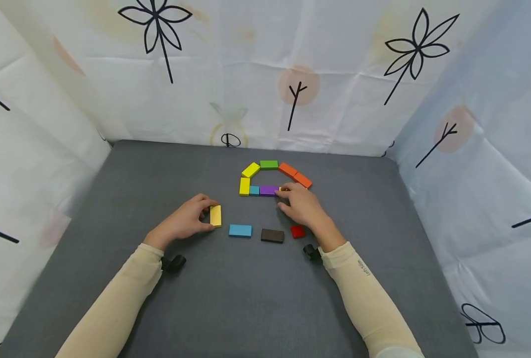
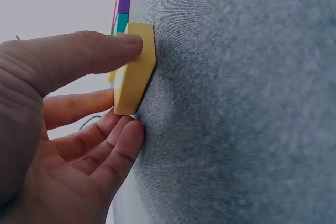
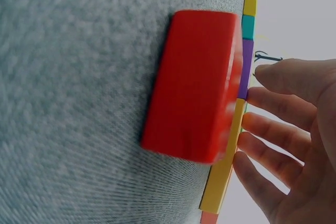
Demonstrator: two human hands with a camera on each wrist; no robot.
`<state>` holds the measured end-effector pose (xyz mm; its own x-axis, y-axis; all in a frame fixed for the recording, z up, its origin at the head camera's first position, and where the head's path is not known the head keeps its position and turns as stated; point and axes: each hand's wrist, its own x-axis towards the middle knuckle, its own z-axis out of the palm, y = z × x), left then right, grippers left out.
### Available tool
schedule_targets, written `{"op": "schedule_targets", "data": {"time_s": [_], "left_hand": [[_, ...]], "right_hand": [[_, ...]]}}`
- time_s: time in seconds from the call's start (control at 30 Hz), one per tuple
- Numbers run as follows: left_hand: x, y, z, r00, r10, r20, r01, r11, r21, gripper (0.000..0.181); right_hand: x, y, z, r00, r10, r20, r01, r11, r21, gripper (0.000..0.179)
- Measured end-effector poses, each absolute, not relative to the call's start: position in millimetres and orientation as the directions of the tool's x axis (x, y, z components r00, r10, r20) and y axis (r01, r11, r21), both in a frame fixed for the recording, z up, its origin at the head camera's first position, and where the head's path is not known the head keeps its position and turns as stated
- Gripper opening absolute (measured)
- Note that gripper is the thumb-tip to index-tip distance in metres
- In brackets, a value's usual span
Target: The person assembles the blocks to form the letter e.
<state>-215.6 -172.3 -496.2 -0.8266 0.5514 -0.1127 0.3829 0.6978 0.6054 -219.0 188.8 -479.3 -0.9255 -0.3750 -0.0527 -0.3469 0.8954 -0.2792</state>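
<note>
My left hand pinches a light yellow rectangular block by its ends, thumb at the near end and index finger at the far one. In the left wrist view this block stands against the grey cloth. My right hand reaches over the near side of a ring of blocks. Its fingers touch an orange-yellow block beside the purple block, while the thumb stays apart. In the head view that hand mostly hides the orange-yellow block. The ring also has a teal block, yellow blocks, a green block and orange blocks.
A blue block, a dark brown block and a red block lie in a row nearer me, the red one just below my right hand. Patterned white curtains surround the grey table.
</note>
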Motion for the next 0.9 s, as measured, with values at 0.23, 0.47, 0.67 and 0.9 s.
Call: {"op": "schedule_targets", "data": {"time_s": [0.23, 0.47, 0.67, 0.9], "left_hand": [[-220, -171, -498, -0.83, 0.547, -0.112, 0.382, 0.703, 0.6, 0.062], [-223, -167, -496, -0.831, 0.55, -0.077, 0.396, 0.684, 0.613, 0.06], [-229, -159, -490, -0.834, 0.549, -0.059, 0.402, 0.677, 0.617, 0.06], [-232, -151, -485, -0.836, 0.545, -0.068, 0.398, 0.686, 0.609, 0.061]], "right_hand": [[-219, 189, -477, -0.922, -0.385, -0.044, -0.358, 0.89, -0.281, 0.048], [-219, 189, -475, -0.921, -0.385, -0.061, -0.355, 0.892, -0.28, 0.048], [-219, 190, -474, -0.925, -0.376, -0.057, -0.346, 0.895, -0.282, 0.049], [-219, 189, -476, -0.924, -0.378, -0.052, -0.349, 0.892, -0.288, 0.049]]}}
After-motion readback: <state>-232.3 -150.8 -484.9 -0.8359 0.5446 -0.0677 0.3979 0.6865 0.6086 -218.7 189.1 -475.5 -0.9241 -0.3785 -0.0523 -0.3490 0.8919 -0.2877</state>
